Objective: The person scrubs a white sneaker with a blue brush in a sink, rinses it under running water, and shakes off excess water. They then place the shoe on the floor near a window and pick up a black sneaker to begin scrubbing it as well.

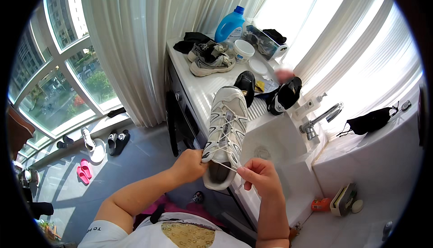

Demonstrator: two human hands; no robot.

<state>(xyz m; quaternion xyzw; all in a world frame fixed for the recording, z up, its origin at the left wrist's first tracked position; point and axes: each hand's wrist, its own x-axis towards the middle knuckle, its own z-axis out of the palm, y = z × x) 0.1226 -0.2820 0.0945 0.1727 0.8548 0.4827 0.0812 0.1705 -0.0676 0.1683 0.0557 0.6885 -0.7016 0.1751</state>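
Observation:
A white sneaker (pixel 227 128) with grey and black trim hangs in front of me, toe pointing away and its opening toward me. My left hand (pixel 190 164) is closed on the left side of its collar. On the other side, my right hand (pixel 261 176) pinches a white shoelace (pixel 229 166) between thumb and fingers, drawn out from the top of the lacing. Just past the toe stands a black shoe (pixel 245 84) on the ribbed counter (pixel 194 83). Another black shoe (pixel 285 97) with white marks rests to its right.
Grey sneakers (pixel 212 65), a blue detergent bottle (pixel 230 26), a white tub (pixel 243 50) and a clear bin (pixel 266 41) stand at the back. On the right are a sink (pixel 288 151), a faucet (pixel 315 124) and a soap bottle (pixel 309 106). Pink slippers (pixel 84 171) lie on the floor.

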